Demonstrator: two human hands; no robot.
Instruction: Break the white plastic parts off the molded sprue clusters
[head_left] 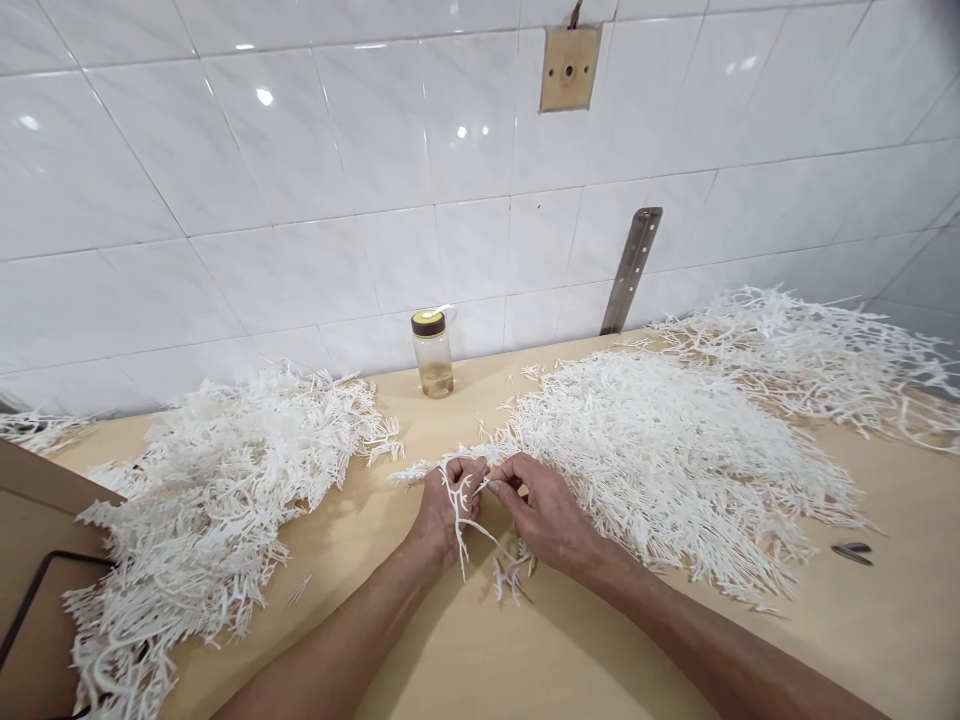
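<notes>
Left forearm — bare along the whole length visible from here, broad at its lower end and tapering evenly to an unadorned left wrist; left hand, bare, partly hidden from view. Right forearm — likewise bare, long and smooth in outline, narrowing to the right wrist; right hand, bare, rounded across the back.
</notes>
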